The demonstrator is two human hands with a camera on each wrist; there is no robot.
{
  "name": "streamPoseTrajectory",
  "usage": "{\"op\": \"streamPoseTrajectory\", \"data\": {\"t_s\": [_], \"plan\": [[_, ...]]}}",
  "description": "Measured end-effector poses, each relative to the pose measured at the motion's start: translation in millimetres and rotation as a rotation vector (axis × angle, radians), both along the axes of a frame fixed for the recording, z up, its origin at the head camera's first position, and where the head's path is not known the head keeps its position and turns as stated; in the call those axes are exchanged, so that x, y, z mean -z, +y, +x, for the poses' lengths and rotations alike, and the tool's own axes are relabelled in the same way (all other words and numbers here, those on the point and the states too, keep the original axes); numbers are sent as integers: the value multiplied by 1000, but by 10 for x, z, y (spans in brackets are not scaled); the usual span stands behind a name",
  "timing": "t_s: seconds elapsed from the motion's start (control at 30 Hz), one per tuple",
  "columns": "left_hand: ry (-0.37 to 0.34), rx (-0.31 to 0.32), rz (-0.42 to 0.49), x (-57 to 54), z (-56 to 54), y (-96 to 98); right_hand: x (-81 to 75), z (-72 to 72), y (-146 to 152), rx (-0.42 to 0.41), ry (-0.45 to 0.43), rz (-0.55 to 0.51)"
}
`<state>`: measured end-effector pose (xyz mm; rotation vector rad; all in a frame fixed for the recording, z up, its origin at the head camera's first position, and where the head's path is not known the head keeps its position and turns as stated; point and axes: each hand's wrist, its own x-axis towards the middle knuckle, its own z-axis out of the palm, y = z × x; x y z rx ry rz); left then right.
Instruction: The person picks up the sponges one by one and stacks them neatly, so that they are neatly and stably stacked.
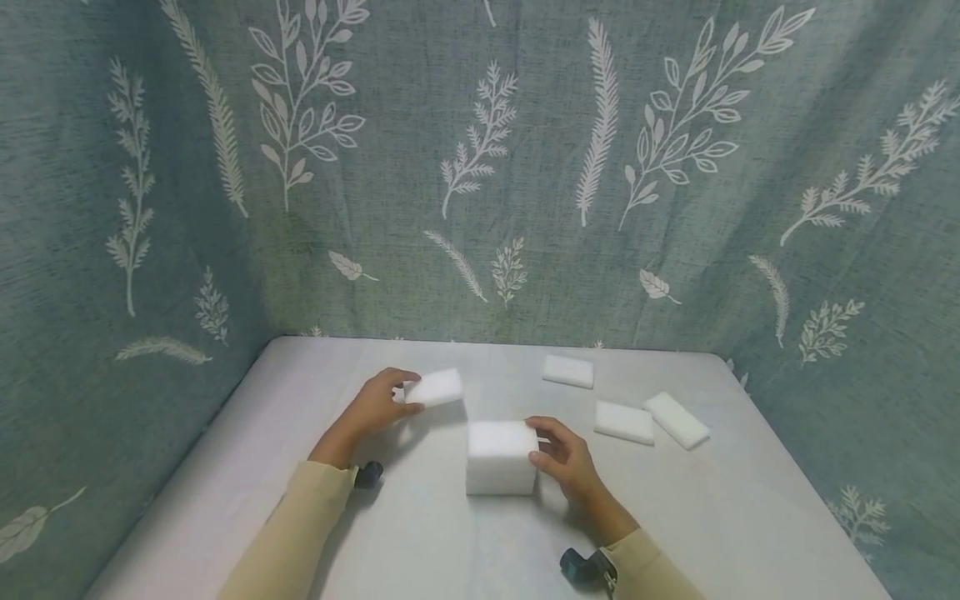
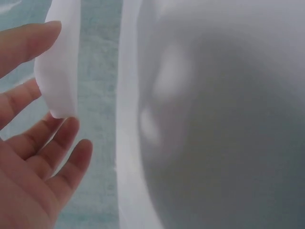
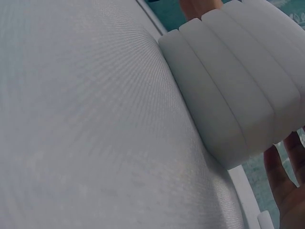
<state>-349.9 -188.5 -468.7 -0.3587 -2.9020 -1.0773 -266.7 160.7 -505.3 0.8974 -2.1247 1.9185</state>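
Observation:
A white block-shaped sponge (image 1: 438, 388), held above the table left of centre, is pinched at its left end between thumb and fingers of my left hand (image 1: 381, 402). The left wrist view shows the thumb on one face of this sponge (image 2: 59, 62), with fingertips at its other side and lower edge. Several matching sponges form a neat stack (image 1: 501, 458) at the table's middle. My right hand (image 1: 566, 461) grips the stack's upper right end, thumb at the near side and index finger at the far side. In the right wrist view the stack's layers (image 3: 228, 86) lie flush together.
Three loose white sponges lie flat to the right of the stack: one at the back (image 1: 567, 372), one nearer (image 1: 624, 422), and one angled (image 1: 677, 420). The white table (image 1: 420, 542) is bordered by a green leaf-patterned curtain (image 1: 525, 275) at back and sides.

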Motion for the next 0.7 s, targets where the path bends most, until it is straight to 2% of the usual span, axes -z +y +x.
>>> {"op": "streamPoseTrajectory", "data": {"t_s": [0.2, 0.43, 0.7], "plan": [[22, 2, 39, -46, 134, 53, 4, -1, 3, 9, 4, 23], [106, 63, 68, -195, 271, 142, -44, 24, 17, 24, 14, 33], [110, 124, 59, -360, 427, 222, -41, 36, -2, 18, 1, 44]]}}
